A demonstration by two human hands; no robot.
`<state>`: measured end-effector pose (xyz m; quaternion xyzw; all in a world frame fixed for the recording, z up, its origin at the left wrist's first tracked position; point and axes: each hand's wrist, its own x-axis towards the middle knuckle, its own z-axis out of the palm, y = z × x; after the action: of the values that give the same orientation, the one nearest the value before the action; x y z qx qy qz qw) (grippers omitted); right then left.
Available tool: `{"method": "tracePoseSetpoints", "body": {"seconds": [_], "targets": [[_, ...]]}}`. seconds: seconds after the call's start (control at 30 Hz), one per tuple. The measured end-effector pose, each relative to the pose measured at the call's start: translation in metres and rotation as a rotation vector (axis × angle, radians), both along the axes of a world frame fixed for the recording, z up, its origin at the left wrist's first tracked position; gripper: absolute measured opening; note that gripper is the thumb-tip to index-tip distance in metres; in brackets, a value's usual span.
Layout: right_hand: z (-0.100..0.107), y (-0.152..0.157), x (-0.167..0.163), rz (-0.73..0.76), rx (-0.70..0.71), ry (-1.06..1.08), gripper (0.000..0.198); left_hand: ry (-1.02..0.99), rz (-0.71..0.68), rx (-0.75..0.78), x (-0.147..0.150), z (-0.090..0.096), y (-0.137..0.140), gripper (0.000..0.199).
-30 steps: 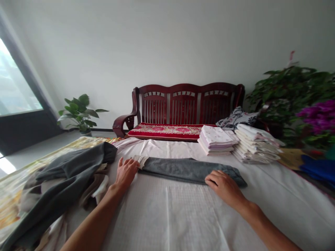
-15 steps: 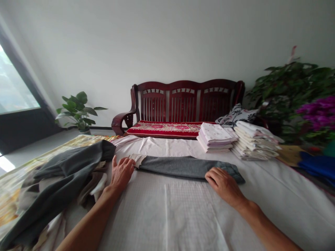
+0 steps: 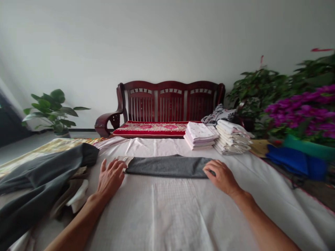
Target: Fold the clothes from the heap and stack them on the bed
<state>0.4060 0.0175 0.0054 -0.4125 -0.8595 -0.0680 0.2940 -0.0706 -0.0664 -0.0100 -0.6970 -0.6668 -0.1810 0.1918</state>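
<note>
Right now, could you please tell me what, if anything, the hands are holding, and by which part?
The folded grey garment: the right hand appears to grasp its right end; the left hand is at its pale end, grip unclear.

White sheet covers the surf. (bed or table, can't tell). On it: folded gray garment w/ pale end, ctr; rumpled dk-gray clothes, L, by yellow-patterned cloth; white-lilac folded stack beside cream folded stack, far R.
</note>
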Motion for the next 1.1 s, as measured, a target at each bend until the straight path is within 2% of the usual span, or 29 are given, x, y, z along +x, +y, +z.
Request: {"method": "tracePoseSetpoints", "body": {"seconds": [0.07, 0.17, 0.3, 0.5, 0.73, 0.83, 0.97, 1.1], "targets": [[0.004, 0.001, 0.017, -0.025, 0.001, 0.003, 0.011, 0.013, -0.127, 0.018, 0.008, 0.0, 0.002, 0.021], [0.006, 0.0, 0.032, -0.045, -0.018, -0.033, 0.021, 0.026, -0.293, 0.027, 0.019, -0.001, 0.007, 0.017], [0.005, 0.0, 0.035, -0.067, -0.056, -0.092, 0.023, 0.013, -0.366, 0.019, 0.023, -0.005, 0.013, 0.018], [0.004, 0.002, 0.034, -0.068, -0.077, -0.092, 0.015, -0.021, -0.376, -0.042, 0.023, -0.007, 0.018, 0.014], [0.011, -0.003, 0.034, -0.068, -0.119, -0.114, 0.02, -0.086, -0.391, -0.111, 0.032, 0.003, 0.014, 0.026], [0.014, 0.004, 0.031, -0.108, -0.063, -0.045, 0.024, -0.094, -0.355, -0.11, 0.04, 0.008, 0.018, 0.032], [0.009, 0.022, 0.018, -0.244, 0.053, 0.015, 0.031, -0.172, -0.281, -0.174, 0.072, 0.025, 0.045, 0.029], [-0.012, 0.033, 0.005, -0.387, 0.073, -0.066, 0.04, -0.231, -0.167, -0.308, 0.131, 0.049, 0.089, 0.028]]}}
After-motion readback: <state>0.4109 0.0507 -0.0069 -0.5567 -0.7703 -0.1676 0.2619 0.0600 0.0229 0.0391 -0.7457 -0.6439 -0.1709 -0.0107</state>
